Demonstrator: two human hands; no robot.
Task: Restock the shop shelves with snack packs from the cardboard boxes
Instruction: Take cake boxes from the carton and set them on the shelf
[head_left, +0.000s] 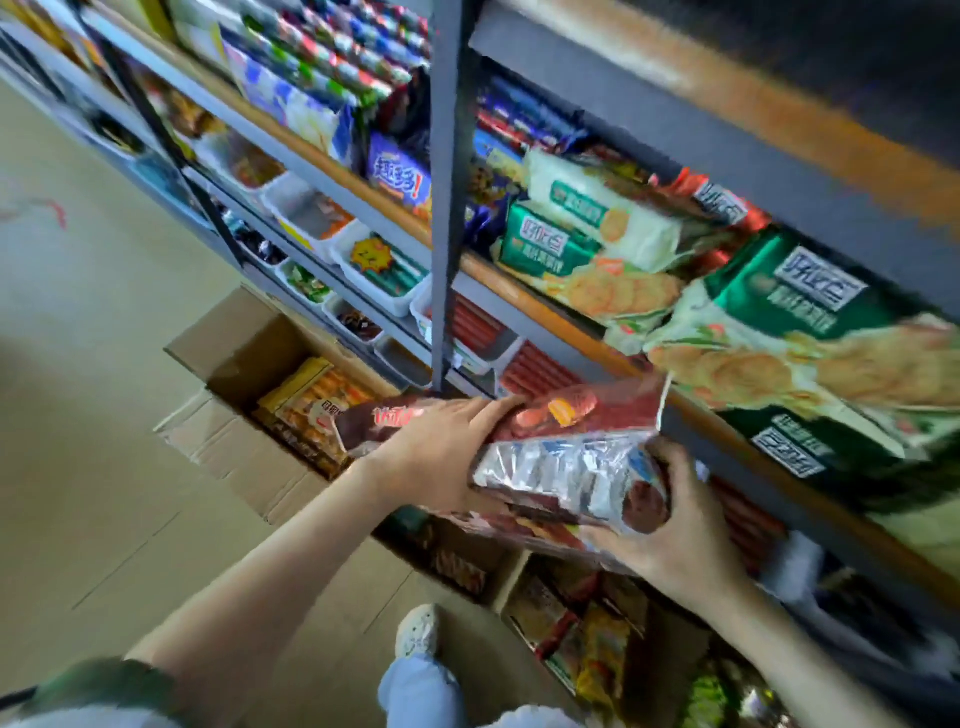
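Two bare forearms reach up from the bottom edge, carrying a stack of snack packs (566, 447) at the front of the shop shelves (545, 312). Left hand (441, 452) lies over the near side of the stack, fingers stretched along a dark red pack, thumb hidden beneath. Right hand (670, 525) cups the far end from below, fingers curled round a silver-backed pack and the red ones under it. How many packs make up the stack cannot be told; motion blur smears their edges and print.

Just above the stack, green-and-white biscuit packs (587, 244) lie piled on the orange-edged shelf, the nearest ones blurred and cut off by the right edge. A grey upright post (447, 208) divides the bays. Beyond it, white trays (374, 270) hold small sweets too blurred to name.

On the floor to the left, an open cardboard box (249, 358) shows yellow and orange packs. A second box (524, 587) below the hands is partly hidden by the arms. One white shoe (418, 631) shows between the forearms.
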